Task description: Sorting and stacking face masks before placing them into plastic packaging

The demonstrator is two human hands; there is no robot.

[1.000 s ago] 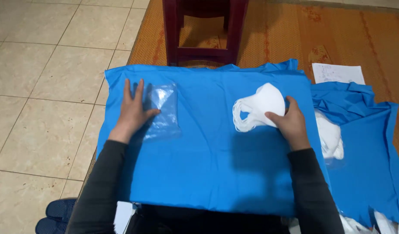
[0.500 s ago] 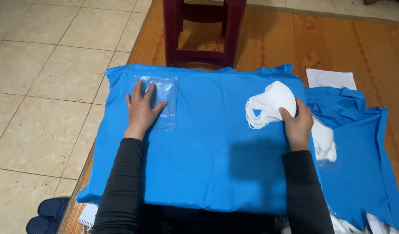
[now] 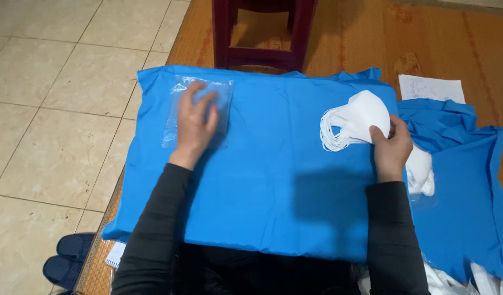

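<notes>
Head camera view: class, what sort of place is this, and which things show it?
Probably a home floor used for packing: tiled floor, woven orange mat, and a blue cloth bearing white face masks and clear bags.

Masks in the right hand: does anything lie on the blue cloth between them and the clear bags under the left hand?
Nothing visible does. Between the masks in the right hand and the clear bags under the left hand lies only bare blue cloth.

Clear plastic pouch (image 3: 199, 109), far left, under your left hand (image 3: 196, 124); white printed sheet (image 3: 430, 88), far right.
</notes>
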